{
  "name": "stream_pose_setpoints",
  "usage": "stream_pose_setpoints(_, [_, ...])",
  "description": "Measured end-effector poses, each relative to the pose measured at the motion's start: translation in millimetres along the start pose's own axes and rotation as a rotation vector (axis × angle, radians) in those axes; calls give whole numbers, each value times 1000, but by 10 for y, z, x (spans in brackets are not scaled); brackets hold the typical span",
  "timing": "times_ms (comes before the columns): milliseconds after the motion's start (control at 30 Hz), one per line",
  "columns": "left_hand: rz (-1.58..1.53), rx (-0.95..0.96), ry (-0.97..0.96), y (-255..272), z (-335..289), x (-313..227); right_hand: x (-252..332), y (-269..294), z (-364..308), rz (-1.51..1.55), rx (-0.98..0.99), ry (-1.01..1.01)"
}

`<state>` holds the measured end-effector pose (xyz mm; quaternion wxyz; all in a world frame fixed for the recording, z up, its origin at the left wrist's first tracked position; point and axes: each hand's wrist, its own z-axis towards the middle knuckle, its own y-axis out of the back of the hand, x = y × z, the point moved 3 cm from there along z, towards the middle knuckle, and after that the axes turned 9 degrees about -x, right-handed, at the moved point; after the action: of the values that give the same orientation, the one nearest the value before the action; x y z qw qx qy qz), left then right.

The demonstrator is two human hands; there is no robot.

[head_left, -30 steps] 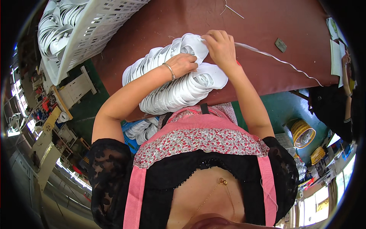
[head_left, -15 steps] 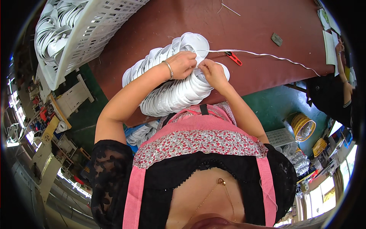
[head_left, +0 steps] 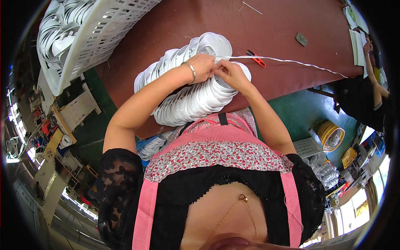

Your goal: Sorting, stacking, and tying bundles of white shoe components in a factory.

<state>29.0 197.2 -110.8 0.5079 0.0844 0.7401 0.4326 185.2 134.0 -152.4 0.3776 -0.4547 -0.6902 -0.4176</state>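
Note:
Two long rows of nested white curved pieces (head_left: 193,104) lie side by side on the reddish-brown table, close in front of me. At their right end my left hand (head_left: 202,67) and my right hand (head_left: 231,75) meet, fingertips pinched together. A thin white tape (head_left: 287,61) runs from between my hands across the table to the right. Both hands seem closed on this tape, though the fingers hide its held part. Just beyond my right hand, the tape passes red-handled thread snips (head_left: 257,61).
A white slotted basket (head_left: 100,41) filled with similar white pieces stands at the left. A small dark block (head_left: 301,39) and a thin white stick (head_left: 252,7) lie farther back. At the right, another person's arm (head_left: 377,87) reaches over papers (head_left: 357,48). A yellow basket (head_left: 331,135) sits below.
Both hands have drawn closer together, the left moving slightly right and the right slightly left. The tape still trails off rightward.

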Motion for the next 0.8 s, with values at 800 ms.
stream_pose_setpoints(800, [-78,201,19,349,-20,304,816,-209,-575,-218,-137,444])
